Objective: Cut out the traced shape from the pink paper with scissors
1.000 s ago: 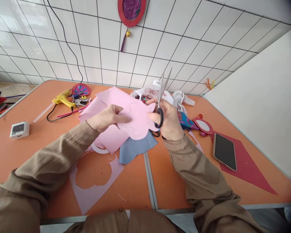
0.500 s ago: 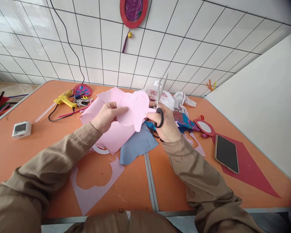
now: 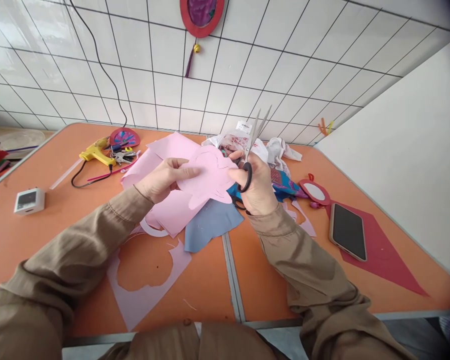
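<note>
My left hand (image 3: 168, 177) pinches the left side of a pink cut-out (image 3: 210, 177) with a wavy, lobed edge and a faint outline on it. I cannot tell if it is felt or paper. In my right hand (image 3: 259, 187) are scissors (image 3: 254, 132) with black handles. Their blades point up and stand slightly apart, away from the cut-out. The right thumb and a finger also touch the cut-out's right edge. Below and behind the hands lie a folded pink sheet (image 3: 176, 212) and a blue-grey piece (image 3: 212, 225). A pink offcut (image 3: 153, 295) with a rounded hole lies nearest me.
At left are a yellow glue gun (image 3: 99, 151), keys (image 3: 123, 156) and a white box-shaped device (image 3: 29, 201). At right a phone (image 3: 348, 232) rests on a red sheet (image 3: 390, 255), near a small red-framed mirror (image 3: 315, 192). Plastic bags (image 3: 279, 152) sit against the tiled wall.
The pink cut-out has turned in my hands, its lobed end swinging down and left. The scissors have tilted a little to the right, still in my right hand.
</note>
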